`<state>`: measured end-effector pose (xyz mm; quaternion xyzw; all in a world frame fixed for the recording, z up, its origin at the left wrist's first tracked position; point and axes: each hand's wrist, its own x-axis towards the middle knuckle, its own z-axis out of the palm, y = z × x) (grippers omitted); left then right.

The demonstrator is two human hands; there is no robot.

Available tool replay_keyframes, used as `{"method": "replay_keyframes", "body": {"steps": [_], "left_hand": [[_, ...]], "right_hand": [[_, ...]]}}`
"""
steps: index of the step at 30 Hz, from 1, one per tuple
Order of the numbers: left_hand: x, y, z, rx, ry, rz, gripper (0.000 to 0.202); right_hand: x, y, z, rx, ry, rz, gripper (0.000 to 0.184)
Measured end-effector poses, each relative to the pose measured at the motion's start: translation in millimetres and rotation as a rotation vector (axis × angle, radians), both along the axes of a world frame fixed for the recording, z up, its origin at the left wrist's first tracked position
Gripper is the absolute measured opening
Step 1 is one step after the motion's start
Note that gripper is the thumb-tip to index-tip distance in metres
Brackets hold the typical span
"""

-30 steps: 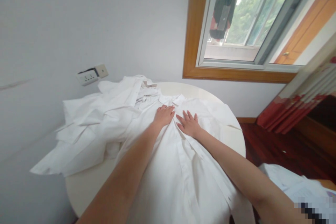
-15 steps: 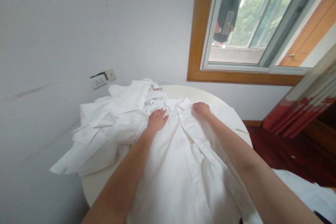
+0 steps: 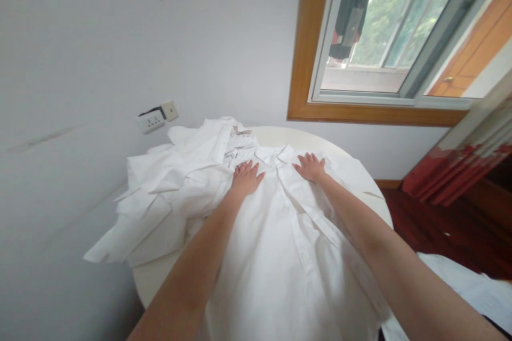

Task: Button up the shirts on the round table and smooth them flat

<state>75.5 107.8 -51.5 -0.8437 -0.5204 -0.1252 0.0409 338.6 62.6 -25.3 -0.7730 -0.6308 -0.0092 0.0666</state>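
Note:
A white button-up shirt (image 3: 288, 256) lies spread front-up on a round cream table (image 3: 152, 277), its collar (image 3: 276, 153) at the far end. My left hand (image 3: 246, 177) rests flat on the shirt's left chest just below the collar, fingers stretched out. My right hand (image 3: 311, 167) lies flat on the right shoulder area beside the collar, fingers spread. Neither hand holds anything.
A heap of other white shirts (image 3: 172, 186) covers the table's left side and hangs over its edge. A wall socket (image 3: 156, 116) sits on the white wall behind. A wood-framed window (image 3: 384, 37) is at upper right, a red curtain (image 3: 452, 170) and dark floor to the right.
My right hand moved from the shirt's middle out to the right shoulder by the collar, then flattened with fingers spread. My left hand stayed near the collar. The camera shifted slightly.

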Motion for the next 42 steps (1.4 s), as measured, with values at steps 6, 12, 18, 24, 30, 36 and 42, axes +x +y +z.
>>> {"method": "replay_keyframes", "body": {"steps": [6, 12, 18, 24, 30, 36, 42], "left_hand": [[-2, -4, 3.1, 0.109, -0.062, -0.054, 0.048], [12, -25, 21.2, 0.128, -0.179, -0.313, 0.039], [37, -57, 36.8, 0.068, -0.214, -0.262, 0.027], [40, -105, 45.7, -0.183, -0.252, -0.160, 0.019], [33, -139, 31.7, -0.234, -0.269, -0.353, 0.016], [24, -138, 24.7, -0.224, -0.284, -0.450, 0.027], [26, -139, 23.7, -0.239, -0.296, -0.418, 0.024]], "right_hand": [[-33, -36, 10.4, 0.136, -0.035, 0.453, 0.039], [-66, -60, -15.2, 0.047, 0.001, 0.436, 0.051], [-62, -57, -18.0, 0.090, 0.190, 0.430, 0.053], [-42, -51, -3.9, 0.179, 0.634, 0.422, 0.034], [-27, -88, 35.4, -0.040, 0.527, 0.571, 0.027], [-38, -138, 53.9, -0.241, 0.291, 0.538, 0.029], [-57, -156, 54.2, -0.108, 0.138, 0.386, 0.023]]}}
